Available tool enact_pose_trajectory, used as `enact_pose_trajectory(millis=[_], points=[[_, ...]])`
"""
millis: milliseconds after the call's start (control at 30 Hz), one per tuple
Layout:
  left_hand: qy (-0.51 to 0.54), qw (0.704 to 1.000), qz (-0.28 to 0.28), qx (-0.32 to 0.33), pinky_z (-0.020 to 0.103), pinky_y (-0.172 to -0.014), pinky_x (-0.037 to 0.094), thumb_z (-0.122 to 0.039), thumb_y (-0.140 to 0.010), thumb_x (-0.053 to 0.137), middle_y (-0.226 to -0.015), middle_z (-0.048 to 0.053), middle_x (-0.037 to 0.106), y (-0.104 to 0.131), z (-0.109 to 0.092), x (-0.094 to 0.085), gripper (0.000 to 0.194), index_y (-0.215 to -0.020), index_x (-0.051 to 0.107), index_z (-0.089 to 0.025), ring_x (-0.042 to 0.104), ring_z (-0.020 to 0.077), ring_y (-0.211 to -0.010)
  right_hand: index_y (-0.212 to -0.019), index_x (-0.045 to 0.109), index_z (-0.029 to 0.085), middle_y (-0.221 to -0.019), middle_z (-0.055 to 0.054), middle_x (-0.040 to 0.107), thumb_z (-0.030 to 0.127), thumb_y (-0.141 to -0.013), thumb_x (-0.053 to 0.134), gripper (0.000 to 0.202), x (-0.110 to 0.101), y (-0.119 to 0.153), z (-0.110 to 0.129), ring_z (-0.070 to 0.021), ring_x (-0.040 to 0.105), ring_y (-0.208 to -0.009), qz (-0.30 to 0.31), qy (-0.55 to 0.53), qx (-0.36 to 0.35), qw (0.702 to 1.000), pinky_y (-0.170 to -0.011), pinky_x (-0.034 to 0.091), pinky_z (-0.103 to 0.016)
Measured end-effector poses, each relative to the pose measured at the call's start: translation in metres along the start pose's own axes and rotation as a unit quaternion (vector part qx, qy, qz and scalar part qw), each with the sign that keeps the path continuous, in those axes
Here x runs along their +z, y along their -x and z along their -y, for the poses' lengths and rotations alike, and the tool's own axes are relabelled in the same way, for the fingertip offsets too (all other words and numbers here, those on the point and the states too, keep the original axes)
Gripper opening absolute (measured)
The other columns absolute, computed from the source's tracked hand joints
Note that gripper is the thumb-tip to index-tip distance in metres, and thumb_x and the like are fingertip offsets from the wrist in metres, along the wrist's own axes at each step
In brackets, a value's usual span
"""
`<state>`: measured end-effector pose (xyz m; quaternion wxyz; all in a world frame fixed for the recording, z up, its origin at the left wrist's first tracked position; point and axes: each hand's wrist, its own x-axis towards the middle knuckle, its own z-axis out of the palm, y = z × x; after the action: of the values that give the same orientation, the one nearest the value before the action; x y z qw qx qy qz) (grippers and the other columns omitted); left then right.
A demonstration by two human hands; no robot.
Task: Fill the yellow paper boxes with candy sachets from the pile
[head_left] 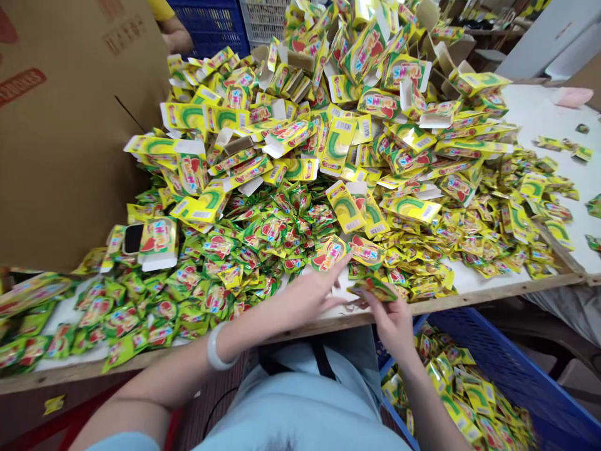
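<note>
My left hand reaches over the front edge of the table, index finger stretched out and thumb apart. Its fingertip is at two printed candy packets, a yellow-green one and a red-and-yellow one; I cannot tell whether it presses on them. Close by on the right, my right hand pinches a small green-and-yellow packet between thumb and fingers. Green wrapped candies lie left of the hands and yellow wrapped candies lie right. Just beyond are several small yellow cartons.
A high heap of small printed cartons covers the back of the table. A large brown cardboard box stands at left. Below right sits a blue crate holding filled cartons. Another person's arm shows behind the box.
</note>
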<state>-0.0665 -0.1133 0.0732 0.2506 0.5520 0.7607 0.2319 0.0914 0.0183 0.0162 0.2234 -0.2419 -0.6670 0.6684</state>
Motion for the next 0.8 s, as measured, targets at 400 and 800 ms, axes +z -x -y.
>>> enact_pose_trajectory(millis=[400,800], points=[[-0.24,0.925,0.035,0.294,0.046,-0.125,0.019,-0.001,-0.087,0.049,-0.15,0.008,0.049,-0.051,0.025,-0.072,0.034,-0.11,0.064,-0.02,0.031,0.0195,-0.148,-0.1,0.059,0.021,-0.098,-0.01,0.065,0.018,-0.094,0.05,0.012,-0.021,-0.01,-0.005,-0.0228,0.065,-0.085,0.094,0.447,-0.141,0.878,-0.064,0.052,-0.03],[0.491,0.871,0.023,-0.02,0.03,-0.076,0.055,-0.044,-0.08,0.07,-0.091,0.009,0.074,0.0,0.012,0.0,0.038,-0.101,0.061,-0.013,0.071,0.0203,-0.084,-0.106,0.051,0.024,-0.078,0.002,0.055,0.029,-0.099,0.049,0.009,-0.027,-0.031,0.058,-0.0108,0.048,-0.051,0.015,0.108,-0.134,0.985,-0.047,0.042,-0.023]])
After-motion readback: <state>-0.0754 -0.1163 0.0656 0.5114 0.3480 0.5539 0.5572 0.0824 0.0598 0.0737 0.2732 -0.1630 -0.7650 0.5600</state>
